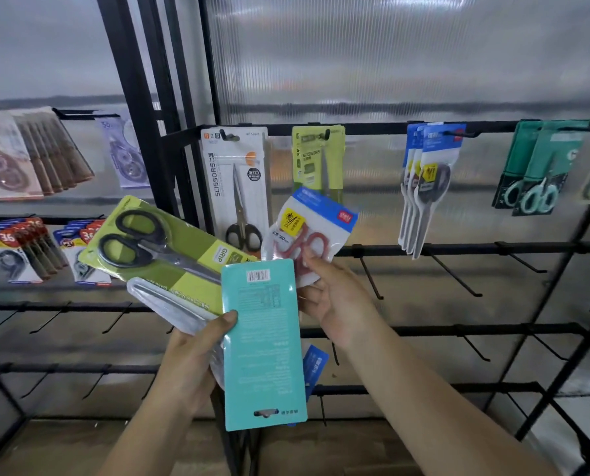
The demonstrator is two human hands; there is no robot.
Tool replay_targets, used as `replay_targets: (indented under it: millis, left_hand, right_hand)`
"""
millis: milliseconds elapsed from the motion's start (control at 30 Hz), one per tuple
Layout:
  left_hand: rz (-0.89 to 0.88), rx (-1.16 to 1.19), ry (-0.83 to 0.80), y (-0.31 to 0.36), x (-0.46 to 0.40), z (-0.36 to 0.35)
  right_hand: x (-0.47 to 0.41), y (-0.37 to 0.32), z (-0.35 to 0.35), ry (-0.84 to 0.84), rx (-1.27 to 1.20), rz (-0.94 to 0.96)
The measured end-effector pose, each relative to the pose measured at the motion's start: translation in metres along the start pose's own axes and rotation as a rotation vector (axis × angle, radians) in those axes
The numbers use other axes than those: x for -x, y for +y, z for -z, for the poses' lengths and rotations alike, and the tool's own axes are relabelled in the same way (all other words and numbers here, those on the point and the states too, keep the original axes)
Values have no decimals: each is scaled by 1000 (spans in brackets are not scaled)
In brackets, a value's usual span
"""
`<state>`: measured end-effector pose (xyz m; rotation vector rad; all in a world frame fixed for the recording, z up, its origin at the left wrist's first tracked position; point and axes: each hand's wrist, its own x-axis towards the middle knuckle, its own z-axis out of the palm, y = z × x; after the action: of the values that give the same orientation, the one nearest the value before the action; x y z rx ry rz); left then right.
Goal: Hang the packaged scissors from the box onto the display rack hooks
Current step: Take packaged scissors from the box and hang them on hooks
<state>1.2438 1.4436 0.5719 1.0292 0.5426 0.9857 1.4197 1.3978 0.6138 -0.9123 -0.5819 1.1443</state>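
My left hand grips a fanned bundle of packs: a teal pack turned back side out, a green pack with black-handled scissors and a clear pack. My right hand pinches a blue-topped pack of red-handled scissors, held up in front of the rack. Hanging on the top rail's hooks are a white scissors pack, a green one, blue-topped packs and teal packs. The box is out of view.
Black wire rack has rows of bare hooks below the top rail, right of my hands and lower down. A left bay holds correction-tape packs and more. A ribbed translucent panel backs the rack.
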Motion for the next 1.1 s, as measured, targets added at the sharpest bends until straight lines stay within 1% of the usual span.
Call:
replay_targets:
  millis: [200,333,433,500,633,800,900,1000,1100]
  left_hand:
    - [22,14,-61,-6,-4,-32]
    - [-27,71,-53,-13,-16,-70]
    - [-56,81,-38,-19,-26,-97]
    - [-70,110,-55,-24,-32,-114]
    - [-22,152,-37,-34,-40,-137]
    - [22,188,-11,-47,-47,-154]
    - [25,174,-21,-53,-50,-157]
    - [2,119,-30,-56,-52,-165]
    - [-23,96,-30,-57,-56,-171]
  right_hand:
    - [2,-45,25,167,24,161]
    - [5,-76,40,195,-77,260]
    - [5,-99,55,209,-101,345]
    - [4,-114,69,266,-101,355]
    - [5,-132,92,370,-109,396]
    - [7,-165,115,485,-148,583]
    - [3,-184,126,494,-45,655]
    - [-7,-190,129,496,218,653]
    - [-17,-196,129,500,361,675]
